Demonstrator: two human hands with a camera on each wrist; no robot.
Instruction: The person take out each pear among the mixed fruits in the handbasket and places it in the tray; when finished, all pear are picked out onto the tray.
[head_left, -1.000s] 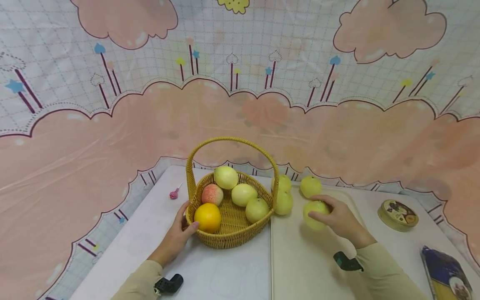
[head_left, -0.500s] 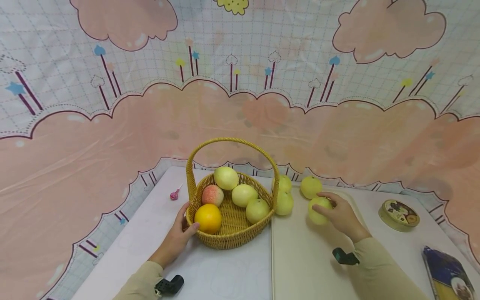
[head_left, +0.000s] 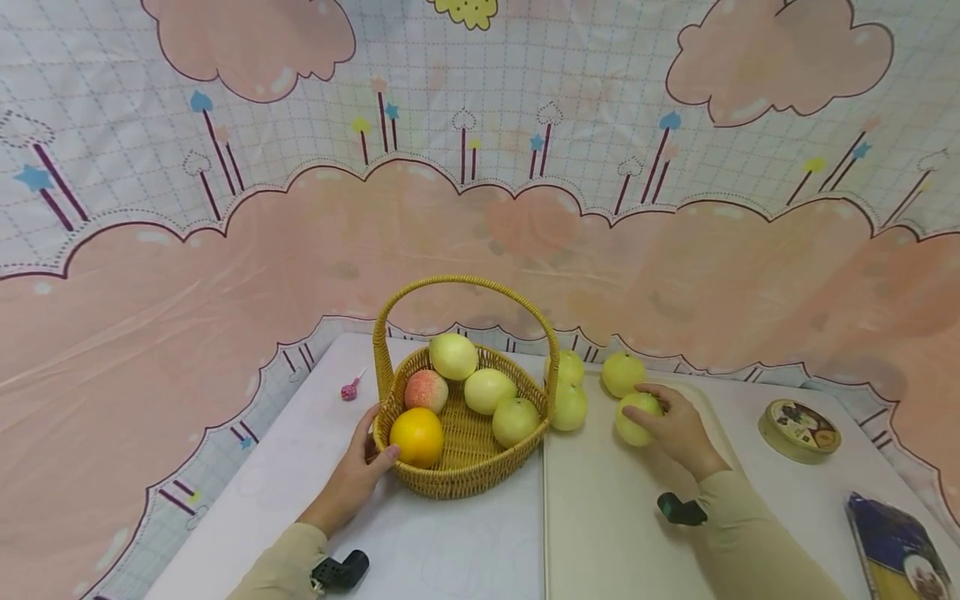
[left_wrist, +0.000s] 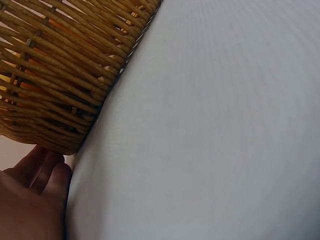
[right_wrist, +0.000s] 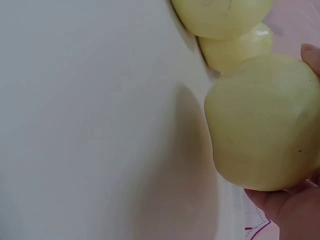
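My left hand (head_left: 350, 479) grips the left side of a wicker basket (head_left: 457, 483), thumb over the rim and fingers outside against the weave. In the left wrist view the fingertips reach the foot of the basket wall. Inside lie an orange (head_left: 416, 437), a red-and-pale peach (head_left: 426, 390) and several yellow-green fruits (head_left: 453, 357). My right hand (head_left: 678, 429) holds a yellow-green apple (right_wrist: 262, 122) between thumb and fingers, low over the cream tray (head_left: 600, 533). A shadow falls on the tray beside it. Another green apple (head_left: 622, 375) sits just behind.
Two green apples (head_left: 567, 407) stand on the tray's left edge, close to the basket. A pink lollipop (head_left: 349, 390) lies left of the basket. At right are a round tin (head_left: 799, 431) and a blue packet (head_left: 900, 542). A printed cloth hangs behind the table.
My right hand has shifted a little to the right with the apple, away from the basket, then settled slightly lower. My left hand and the basket have stayed in place.
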